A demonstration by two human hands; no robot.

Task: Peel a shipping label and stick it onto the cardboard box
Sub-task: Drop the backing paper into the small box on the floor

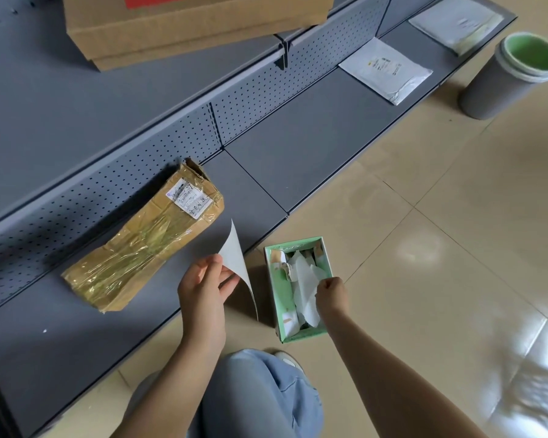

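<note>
Half done, by my judgement: left hand [203,281] pinches the peeled label [236,257] at lower centre; right hand [331,295], fingers closed on backing paper [306,292], discards it; sticking onto the cardboard box [143,238] at centre left remains.

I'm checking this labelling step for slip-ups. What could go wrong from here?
1. The left hand pinches the label by one corner only, so it curls and hangs free; it might fold onto itself or go on creased.
2. The box is wrapped in wrinkled tape and already carries an old label; the new one may bond poorly or bubble.
3. The right hand is busy over the green scrap box, so nothing steadies the box.
</note>
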